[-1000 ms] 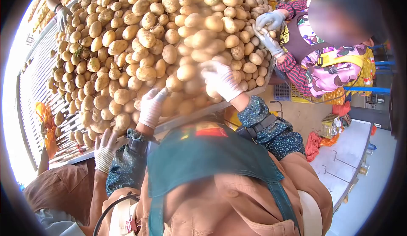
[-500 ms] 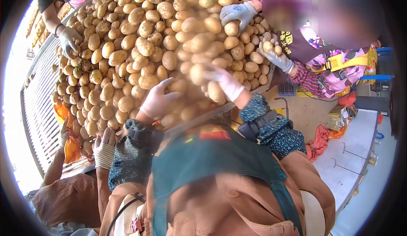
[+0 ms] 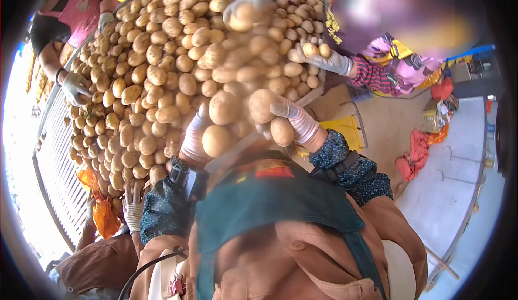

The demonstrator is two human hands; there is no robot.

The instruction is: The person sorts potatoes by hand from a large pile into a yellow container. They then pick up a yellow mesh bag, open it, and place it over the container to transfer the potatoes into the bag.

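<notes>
The potato [image 3: 281, 131] in my right hand [image 3: 294, 121] sits low in my gloved palm, my fingers curled under and around it, clenched on it at the near edge of the heap. A second, larger potato [image 3: 261, 105] rests just above my right fingertips, touching them, though I cannot tell if I am gripping that one too. My left hand [image 3: 195, 136] lies to the left of my right, its glove mostly hidden behind two big potatoes: one potato [image 3: 216, 140] sits right against my left fingers and another [image 3: 224, 107] just above them; whether those fingers are closed on either I cannot tell. Beyond both sets of fingers the potato pile [image 3: 162, 73] spreads up and away across the sorting table [image 3: 54, 160], whose slatted edge runs along the far left of my left hand. Across the pile, well beyond my right fingers, another person's gloved hand [image 3: 329, 60] holds small potatoes, and a second gloved hand [image 3: 251, 1] reaches onto the heap.
</notes>
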